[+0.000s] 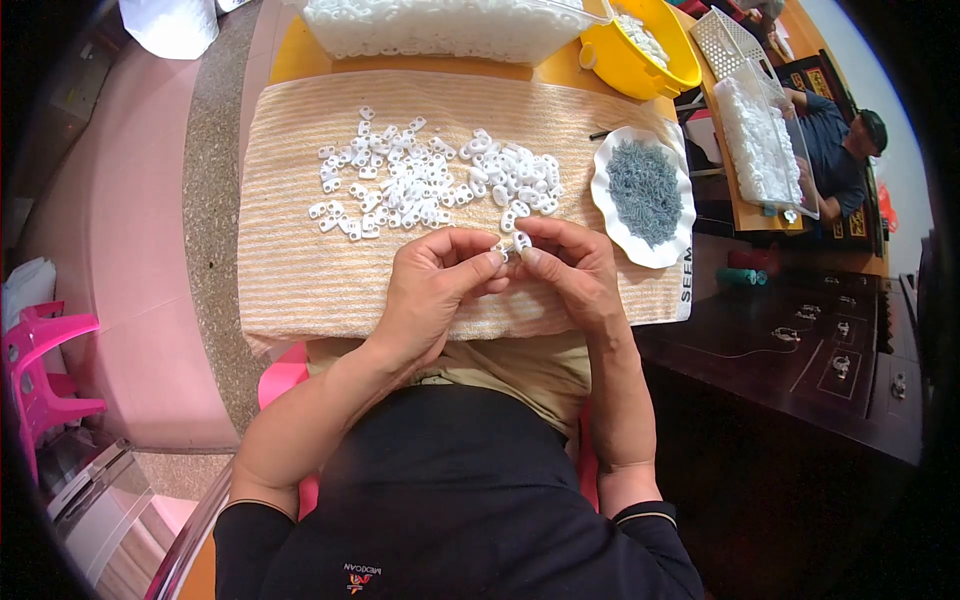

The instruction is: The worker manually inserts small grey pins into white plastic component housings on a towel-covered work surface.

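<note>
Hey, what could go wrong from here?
The small white piece pinched in the right hand could slip. The left pile and right pile of white parts lie close together and might mix. The scalloped dish sits at the right edge of the cloth; a bump might spill its grey parts.

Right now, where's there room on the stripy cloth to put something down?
The stripy cloth is bare along its left edge, beside the larger white pile, and at its lower-left corner, left of the left hand. Another strip lies between the smaller white pile and the clear bin. It's crowded between the piles and by the right hand.
</note>
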`<move>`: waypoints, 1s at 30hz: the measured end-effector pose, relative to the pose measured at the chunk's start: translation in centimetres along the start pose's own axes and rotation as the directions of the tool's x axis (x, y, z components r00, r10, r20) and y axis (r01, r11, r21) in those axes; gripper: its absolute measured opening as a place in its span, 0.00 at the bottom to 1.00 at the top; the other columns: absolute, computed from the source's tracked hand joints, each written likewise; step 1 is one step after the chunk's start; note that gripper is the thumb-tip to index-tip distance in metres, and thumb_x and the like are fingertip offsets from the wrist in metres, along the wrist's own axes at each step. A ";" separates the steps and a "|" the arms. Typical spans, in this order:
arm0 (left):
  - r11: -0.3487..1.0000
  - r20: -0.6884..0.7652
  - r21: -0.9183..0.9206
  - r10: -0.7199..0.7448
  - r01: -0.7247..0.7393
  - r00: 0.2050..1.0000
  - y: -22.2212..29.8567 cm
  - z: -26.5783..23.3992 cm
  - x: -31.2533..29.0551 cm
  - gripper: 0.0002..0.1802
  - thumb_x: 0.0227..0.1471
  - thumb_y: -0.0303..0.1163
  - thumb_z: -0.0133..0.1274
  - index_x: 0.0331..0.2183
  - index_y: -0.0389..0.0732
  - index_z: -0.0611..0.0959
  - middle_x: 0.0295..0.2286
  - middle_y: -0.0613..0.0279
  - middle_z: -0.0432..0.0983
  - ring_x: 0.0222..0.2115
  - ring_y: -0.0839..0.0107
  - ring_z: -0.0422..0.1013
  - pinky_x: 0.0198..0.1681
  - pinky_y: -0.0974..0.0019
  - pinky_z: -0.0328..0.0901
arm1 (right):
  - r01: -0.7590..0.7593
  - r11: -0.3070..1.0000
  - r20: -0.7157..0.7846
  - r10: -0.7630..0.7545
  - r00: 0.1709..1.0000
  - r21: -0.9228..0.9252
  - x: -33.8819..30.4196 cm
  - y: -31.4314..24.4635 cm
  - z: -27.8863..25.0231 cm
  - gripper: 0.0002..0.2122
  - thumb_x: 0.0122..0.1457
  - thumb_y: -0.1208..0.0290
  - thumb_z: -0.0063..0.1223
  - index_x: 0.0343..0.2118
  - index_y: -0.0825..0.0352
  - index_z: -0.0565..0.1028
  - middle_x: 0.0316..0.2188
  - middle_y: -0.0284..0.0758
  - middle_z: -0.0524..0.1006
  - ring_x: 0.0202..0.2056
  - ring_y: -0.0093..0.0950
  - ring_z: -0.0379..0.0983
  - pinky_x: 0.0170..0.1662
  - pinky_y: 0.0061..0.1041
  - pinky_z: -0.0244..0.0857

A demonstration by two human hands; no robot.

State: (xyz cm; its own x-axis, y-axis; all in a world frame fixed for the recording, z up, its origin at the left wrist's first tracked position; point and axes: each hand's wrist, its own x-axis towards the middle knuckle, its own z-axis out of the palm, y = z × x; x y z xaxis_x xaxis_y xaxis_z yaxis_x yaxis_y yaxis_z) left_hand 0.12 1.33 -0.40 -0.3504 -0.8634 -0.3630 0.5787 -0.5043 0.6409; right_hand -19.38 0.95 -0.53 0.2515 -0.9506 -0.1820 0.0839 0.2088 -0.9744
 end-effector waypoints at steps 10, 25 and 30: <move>1.000 -0.018 -0.004 -0.001 0.001 1.000 -0.3 0.1 0.0 0.08 0.52 0.23 0.56 0.36 0.31 0.79 0.31 0.58 0.79 0.30 0.75 0.75 0.36 0.73 0.72 | 0.002 0.999 0.003 -0.002 1.000 0.043 0.0 0.0 0.1 0.14 0.58 0.80 0.52 0.48 0.75 0.71 0.37 0.39 0.78 0.36 0.26 0.77 0.42 0.26 0.73; 0.999 -0.017 0.047 0.007 -0.006 1.000 -0.6 -0.1 0.0 0.07 0.51 0.25 0.57 0.33 0.33 0.79 0.27 0.61 0.78 0.26 0.77 0.74 0.32 0.75 0.71 | 0.010 0.999 -0.013 -0.010 1.000 0.047 -0.2 -0.6 0.8 0.13 0.58 0.80 0.52 0.46 0.74 0.73 0.36 0.37 0.77 0.35 0.24 0.76 0.42 0.23 0.71; 0.998 -0.029 0.065 0.007 -0.005 1.000 -0.6 -0.1 -0.1 0.07 0.51 0.25 0.57 0.33 0.34 0.79 0.26 0.62 0.77 0.25 0.78 0.73 0.32 0.75 0.71 | 0.004 1.000 -0.031 -0.004 1.000 0.009 -0.2 -0.8 0.6 0.11 0.58 0.79 0.53 0.44 0.73 0.75 0.36 0.35 0.77 0.34 0.22 0.75 0.39 0.19 0.70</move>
State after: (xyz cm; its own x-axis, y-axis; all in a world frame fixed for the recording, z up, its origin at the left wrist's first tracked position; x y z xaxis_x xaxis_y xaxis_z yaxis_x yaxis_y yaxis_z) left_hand -0.11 1.69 -0.87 -0.3249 -0.8668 -0.3783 0.5310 -0.4982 0.6854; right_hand -18.93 1.08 0.37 0.2212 -0.9581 -0.1820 0.0941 0.2067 -0.9739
